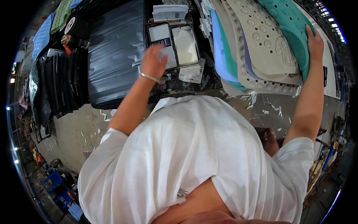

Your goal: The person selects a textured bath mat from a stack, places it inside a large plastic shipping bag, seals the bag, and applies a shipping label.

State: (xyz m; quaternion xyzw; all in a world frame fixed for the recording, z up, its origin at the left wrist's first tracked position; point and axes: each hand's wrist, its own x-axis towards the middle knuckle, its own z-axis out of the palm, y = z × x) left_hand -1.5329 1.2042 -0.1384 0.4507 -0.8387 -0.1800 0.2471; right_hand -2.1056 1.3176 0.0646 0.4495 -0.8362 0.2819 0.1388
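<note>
My right hand (315, 44) grips the edge of a green bath mat (292, 23) with suction-cup bumps, folded over at the top of a stack. Beneath it lies a beige bath mat (266, 41) with round holes and cups. My left hand (153, 62), slightly blurred, hovers by the left side of a box of labels (169, 52), thumb apart from its fingers and nothing seen in it. Cream paper slips (185, 45) fill the neighbouring compartment. A loose printed label (192, 72) lies just in front of the boxes.
Left of the boxes is a wide stack of shiny dark plastic bags (115, 52). Folded black bags (61, 84) hang further left, with tape rolls (76, 27) behind them. Blue mats (222, 56) show in the right stack. Paper scraps (276, 109) litter the floor.
</note>
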